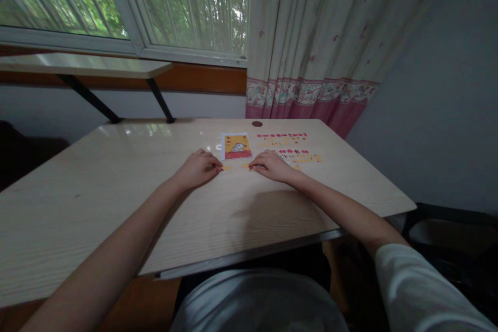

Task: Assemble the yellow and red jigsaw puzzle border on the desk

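Observation:
My left hand rests on the table just left of a picture card, thumb and fingers pinched on a small jigsaw piece that shows a bit of red. Right of it, my right hand is pinched in the same way on another small jigsaw piece, dark red and yellow. Between the two hands lie yellow jigsaw pieces. The picture card, yellow and red with a white animal on it, lies flat just beyond my hands. My right hand partly hides the pieces behind it.
Rows of red jigsaw pieces and yellow jigsaw pieces lie to the right of the card. A raised shelf on black legs stands at the back left of the wooden table. A curtain hangs behind the far edge.

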`<state>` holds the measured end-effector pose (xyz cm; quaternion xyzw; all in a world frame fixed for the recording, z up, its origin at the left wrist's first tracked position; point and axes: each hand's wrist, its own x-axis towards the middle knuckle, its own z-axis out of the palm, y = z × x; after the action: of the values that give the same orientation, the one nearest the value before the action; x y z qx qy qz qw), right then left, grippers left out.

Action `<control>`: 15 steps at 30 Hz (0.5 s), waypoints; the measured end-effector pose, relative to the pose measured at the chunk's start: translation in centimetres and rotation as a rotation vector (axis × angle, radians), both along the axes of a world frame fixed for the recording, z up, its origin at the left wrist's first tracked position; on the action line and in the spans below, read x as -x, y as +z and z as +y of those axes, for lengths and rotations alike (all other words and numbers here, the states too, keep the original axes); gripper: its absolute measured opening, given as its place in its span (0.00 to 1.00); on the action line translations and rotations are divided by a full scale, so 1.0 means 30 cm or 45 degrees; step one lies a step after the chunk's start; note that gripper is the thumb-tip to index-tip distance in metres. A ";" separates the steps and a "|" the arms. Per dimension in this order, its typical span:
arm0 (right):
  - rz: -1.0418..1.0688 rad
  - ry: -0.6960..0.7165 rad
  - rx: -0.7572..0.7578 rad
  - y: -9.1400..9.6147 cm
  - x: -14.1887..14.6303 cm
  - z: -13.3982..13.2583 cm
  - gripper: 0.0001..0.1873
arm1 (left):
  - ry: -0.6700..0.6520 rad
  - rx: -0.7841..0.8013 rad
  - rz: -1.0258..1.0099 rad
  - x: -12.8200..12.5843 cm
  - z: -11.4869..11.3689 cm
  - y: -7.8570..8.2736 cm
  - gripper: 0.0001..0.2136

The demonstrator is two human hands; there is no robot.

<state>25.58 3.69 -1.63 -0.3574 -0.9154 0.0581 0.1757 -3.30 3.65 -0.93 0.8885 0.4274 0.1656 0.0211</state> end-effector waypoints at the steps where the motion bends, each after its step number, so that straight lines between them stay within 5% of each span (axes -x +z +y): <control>1: -0.001 -0.003 -0.001 0.000 0.000 0.000 0.12 | 0.001 0.000 -0.001 0.000 -0.001 0.001 0.14; 15: 0.034 0.020 0.004 -0.006 0.001 -0.002 0.11 | 0.008 -0.017 0.013 0.005 0.005 -0.010 0.14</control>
<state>25.54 3.64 -1.81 -0.3495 -0.9157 0.0658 0.1870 -3.44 3.80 -1.23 0.8882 0.4290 0.1641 0.0125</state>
